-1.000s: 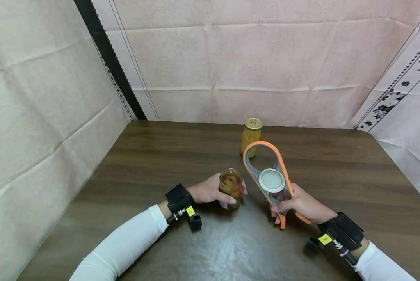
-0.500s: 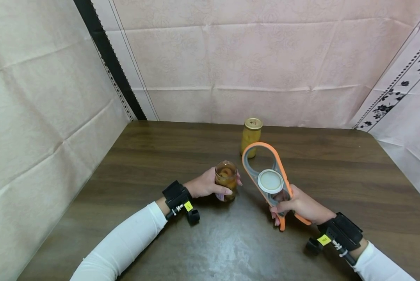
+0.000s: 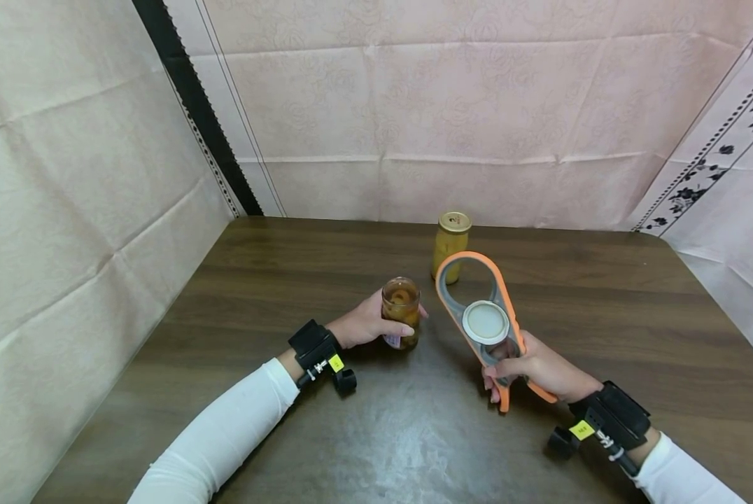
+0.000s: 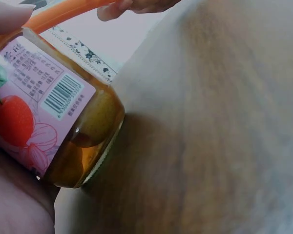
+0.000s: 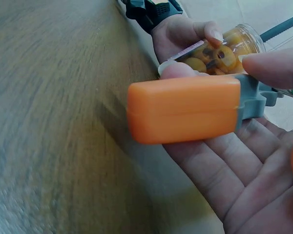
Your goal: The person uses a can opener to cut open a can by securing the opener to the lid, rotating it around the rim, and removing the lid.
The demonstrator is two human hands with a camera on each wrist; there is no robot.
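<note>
My left hand (image 3: 367, 323) grips a lidless glass jar of round fruit (image 3: 402, 301) in amber liquid. Its pink label (image 4: 44, 92), with a red fruit and a barcode, shows in the left wrist view. Whether the jar's base touches the table cannot be told. My right hand (image 3: 537, 365) holds an orange and grey jar opener (image 3: 505, 297) by its handles, thumb on top. A round whitish lid (image 3: 486, 322) sits within the opener's frame; what lies under it is hidden. In the right wrist view, an orange handle end (image 5: 183, 111) lies over the fingers.
A second jar (image 3: 450, 245), gold-lidded with yellow contents, stands upright behind the opener's loop. The brown wooden table (image 3: 313, 266) ends at a pale cloth backdrop (image 3: 477, 105). Each wrist carries a black camera strap (image 3: 316, 350).
My left hand has carried the lidless jar away from me and slightly left, widening its gap to the opener. The right hand and opener have barely moved.
</note>
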